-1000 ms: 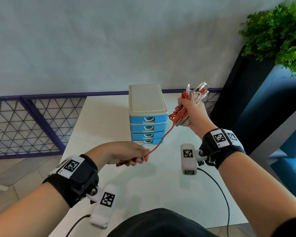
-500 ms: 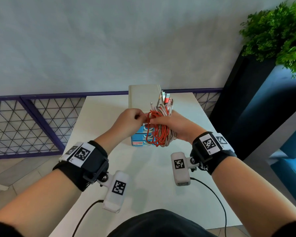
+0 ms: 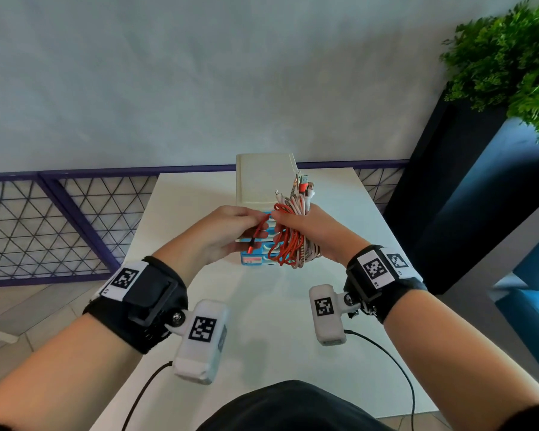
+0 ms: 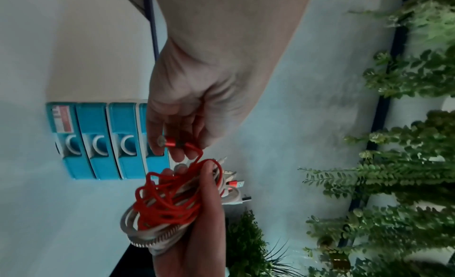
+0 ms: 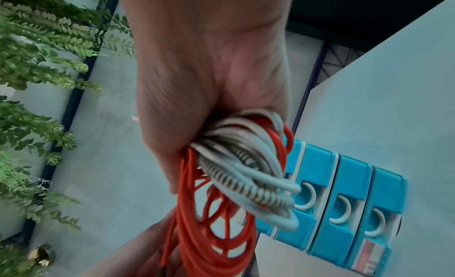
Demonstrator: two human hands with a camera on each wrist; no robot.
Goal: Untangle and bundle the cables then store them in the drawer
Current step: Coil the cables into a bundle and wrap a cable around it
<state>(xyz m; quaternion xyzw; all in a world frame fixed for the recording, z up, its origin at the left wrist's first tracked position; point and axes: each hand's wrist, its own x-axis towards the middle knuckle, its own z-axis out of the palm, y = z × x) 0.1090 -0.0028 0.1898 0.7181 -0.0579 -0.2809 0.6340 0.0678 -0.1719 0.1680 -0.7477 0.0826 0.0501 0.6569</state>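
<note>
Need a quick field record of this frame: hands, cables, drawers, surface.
left hand: pinches the red cable's plug end
right hand: grips the coiled cable bundle
bundle: red, white and striped cables, plugs sticking up
drawer unit: blue drawer fronts, all closed
surface: white table
stage: bundling, nothing stored yet

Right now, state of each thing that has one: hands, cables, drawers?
left hand: pinches the red cable's free plug end
right hand: grips the coiled cable bundle
red cable: coiled in the bundle, its plug end loose
cable bundle: looped, held off the table, not tied
drawer unit: upright on the table, visible drawers closed
</note>
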